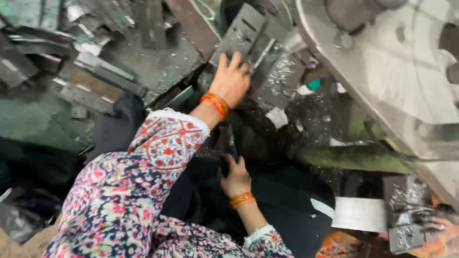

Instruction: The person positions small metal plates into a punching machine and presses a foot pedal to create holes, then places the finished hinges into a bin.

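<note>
Press machine (pixel 410 72), at 1 to 3 o'clock: large pale grey cast-metal body with a curved edge, dull and grimy. Scrap heap (pixel 33 12), at 9 to 11 o'clock: flat punched steel strips and offcuts, grey-green, oily, lying loose and overlapping. Sleeves (pixel 123 216), at 6 o'clock: soft floral cloth, red and pink on white. Metal plate (pixel 250 37), at 12 o'clock, standing tilted against a round dark disc just beside the press machine: flat, rectangular, grey, with slots cut through it and bright swarf scattered beside it. Judged stiff, fairly heavy for its size, slick with oil and sharp at the cut edges; best taken by its long plain edges, clear of the slots. Left hand (pixel 230 80), orange bangle at the wrist: reached up to the lower edge of the metal plate, fingers spread and touching it, no firm clasp visible. Right hand (pixel 236 177), at centre, also bangled: lies low against dark cloth, fingers loosely curled; whether it holds anything cannot be told.
</note>
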